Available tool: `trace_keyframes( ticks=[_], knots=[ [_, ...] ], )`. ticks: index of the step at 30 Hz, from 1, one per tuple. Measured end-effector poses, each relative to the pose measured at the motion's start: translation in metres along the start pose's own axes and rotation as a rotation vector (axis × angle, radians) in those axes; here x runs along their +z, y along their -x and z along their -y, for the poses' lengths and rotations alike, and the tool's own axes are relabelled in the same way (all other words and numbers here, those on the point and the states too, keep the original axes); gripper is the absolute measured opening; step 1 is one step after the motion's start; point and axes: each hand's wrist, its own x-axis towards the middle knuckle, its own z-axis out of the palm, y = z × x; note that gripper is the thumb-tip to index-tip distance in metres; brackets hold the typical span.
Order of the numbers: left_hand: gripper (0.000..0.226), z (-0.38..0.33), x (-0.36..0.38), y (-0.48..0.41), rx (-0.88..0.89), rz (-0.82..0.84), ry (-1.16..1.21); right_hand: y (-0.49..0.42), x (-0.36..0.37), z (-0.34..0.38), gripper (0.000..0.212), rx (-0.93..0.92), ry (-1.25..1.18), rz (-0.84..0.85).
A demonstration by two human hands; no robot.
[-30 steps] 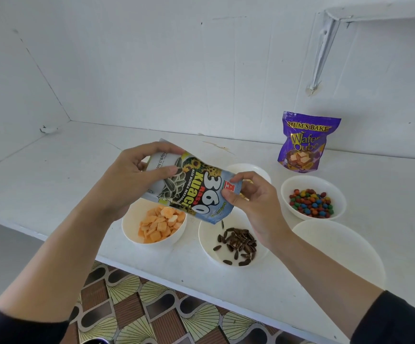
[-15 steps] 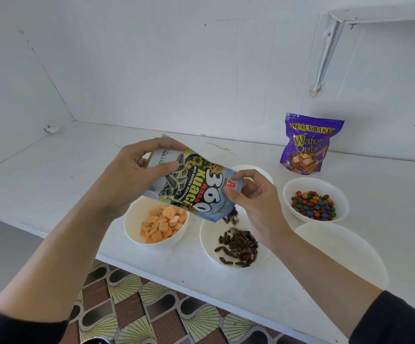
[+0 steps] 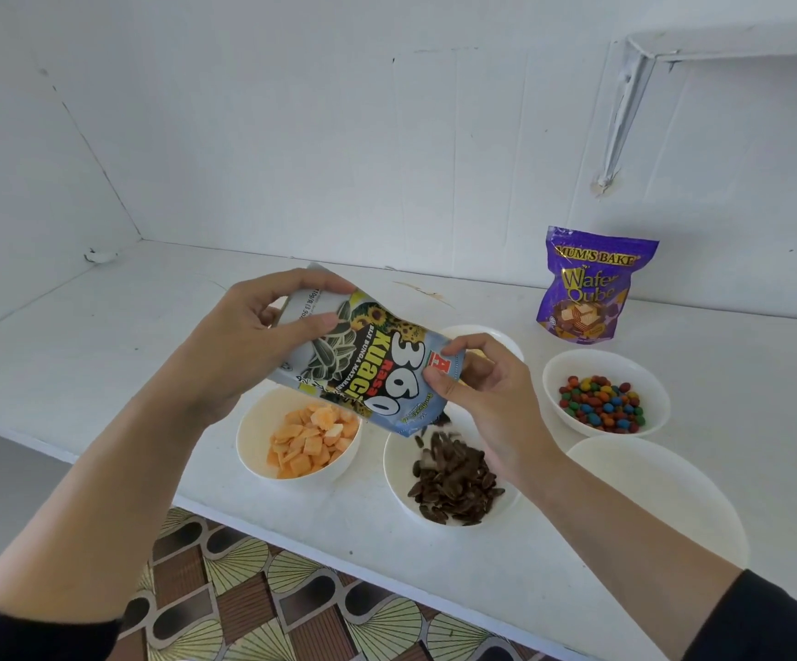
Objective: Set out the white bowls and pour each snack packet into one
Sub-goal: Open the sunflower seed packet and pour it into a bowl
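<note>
A blue sunflower-seed packet (image 3: 368, 369) hangs tilted, mouth down, over a white bowl (image 3: 399, 474) holding a heap of dark seeds (image 3: 454, 479). My left hand (image 3: 253, 341) grips the packet's upper end; my right hand (image 3: 477, 393) pinches its lower corner by the mouth. Seeds are falling from the mouth into the bowl. To the left, a white bowl (image 3: 251, 436) holds orange crackers. A bowl (image 3: 654, 384) of coloured candies sits at the right, an empty white bowl (image 3: 663, 489) in front of it. Another white bowl (image 3: 496, 333) is mostly hidden behind my right hand. A purple wafer packet (image 3: 587, 283) stands upright at the back.
The bowls sit on a white counter (image 3: 101, 345) whose front edge runs diagonally above a patterned floor (image 3: 263, 598). White walls close the back and left. A white shelf bracket (image 3: 625, 107) is fixed to the wall at the upper right.
The seed packet has stayed tilted over the middle bowl while more seeds dropped out; the heap in the bowl has grown. Both hands kept their hold.
</note>
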Motion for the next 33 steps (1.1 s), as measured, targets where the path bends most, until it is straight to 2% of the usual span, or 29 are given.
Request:
trace_keyframes(
  ticks=[5, 14, 25, 33],
  knots=[
    [0.024, -0.009, -0.006, -0.003, 0.046, -0.012, 0.045, -0.008, 0.004, 0.011, 0.025, -0.039, 0.017, 0.010],
    [0.024, 0.014, 0.011, 0.000, -0.041, 0.010, -0.020, 0.004, -0.008, -0.011, 0.025, 0.066, 0.109, -0.009],
    [0.030, -0.025, 0.002, -0.003, 0.139, 0.052, 0.077, -0.001, -0.004, 0.011, 0.026, -0.021, -0.038, -0.002],
    [0.032, -0.012, 0.012, -0.002, 0.073, 0.089, -0.004, 0.006, -0.012, 0.001, 0.031, 0.021, -0.018, -0.035]
  ],
)
